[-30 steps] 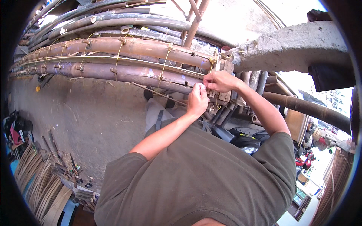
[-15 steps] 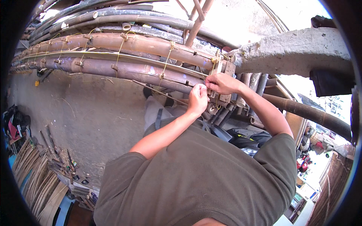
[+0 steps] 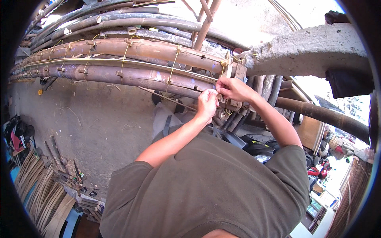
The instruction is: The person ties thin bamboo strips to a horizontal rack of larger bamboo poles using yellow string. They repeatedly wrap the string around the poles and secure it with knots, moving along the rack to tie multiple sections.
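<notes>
Two long bamboo poles run side by side across the bench, the far pole (image 3: 156, 50) and the near pole (image 3: 102, 74). Short wooden pegs (image 3: 119, 73) stick out of them, and thin yellow cord (image 3: 173, 65) spans from one to the other. At their right end sits a wooden block (image 3: 240, 72). My left hand (image 3: 207, 106) is closed with fingertips pinched at the near pole's end. Close against it, my right hand (image 3: 235, 89) is bent over with thumb and fingers pressed together. What either pinches is too small and hidden to make out.
A thick concrete beam (image 3: 305, 49) juts in from the right, with a dark bamboo pole (image 3: 325, 115) below it. More bamboo poles (image 3: 151, 20) are stacked behind. On the floor at lower left lie tools (image 3: 75, 170) and bundled bamboo strips (image 3: 39, 190).
Both hands stay together at the pole ends, with only small shifts of the fingers. The whole view has moved slightly.
</notes>
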The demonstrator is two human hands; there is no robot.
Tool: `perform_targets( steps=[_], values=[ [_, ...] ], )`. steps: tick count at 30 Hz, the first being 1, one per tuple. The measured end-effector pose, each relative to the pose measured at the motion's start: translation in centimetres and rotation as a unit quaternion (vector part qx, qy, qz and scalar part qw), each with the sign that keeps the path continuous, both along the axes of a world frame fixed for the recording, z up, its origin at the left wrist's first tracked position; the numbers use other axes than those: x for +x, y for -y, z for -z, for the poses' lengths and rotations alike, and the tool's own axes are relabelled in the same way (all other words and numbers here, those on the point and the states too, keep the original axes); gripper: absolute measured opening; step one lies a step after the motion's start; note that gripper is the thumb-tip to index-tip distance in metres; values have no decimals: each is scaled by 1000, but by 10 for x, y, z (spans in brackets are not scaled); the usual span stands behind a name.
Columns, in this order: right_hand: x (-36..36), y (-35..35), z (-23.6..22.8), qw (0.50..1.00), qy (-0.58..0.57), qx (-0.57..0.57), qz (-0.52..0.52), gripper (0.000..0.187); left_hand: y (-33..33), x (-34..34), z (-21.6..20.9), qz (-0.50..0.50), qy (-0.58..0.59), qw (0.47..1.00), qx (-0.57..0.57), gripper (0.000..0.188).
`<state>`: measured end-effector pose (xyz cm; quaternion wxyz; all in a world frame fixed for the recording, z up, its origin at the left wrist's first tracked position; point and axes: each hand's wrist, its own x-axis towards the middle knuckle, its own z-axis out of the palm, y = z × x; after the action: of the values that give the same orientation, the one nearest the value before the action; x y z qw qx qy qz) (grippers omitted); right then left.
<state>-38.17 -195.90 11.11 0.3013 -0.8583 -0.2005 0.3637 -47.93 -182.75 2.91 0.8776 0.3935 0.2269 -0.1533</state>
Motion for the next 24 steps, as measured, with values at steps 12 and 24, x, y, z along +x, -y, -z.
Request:
perform_targets(
  steps=[12,24],
  values=[
    [14,-5,-4,998,-28,-12,-52,15,-4,-1,1,18,19,999,27,12],
    [22,-9,-6,974,126,-102,-159,18,-12,-7,14,82,84,967,224,20]
  ],
)
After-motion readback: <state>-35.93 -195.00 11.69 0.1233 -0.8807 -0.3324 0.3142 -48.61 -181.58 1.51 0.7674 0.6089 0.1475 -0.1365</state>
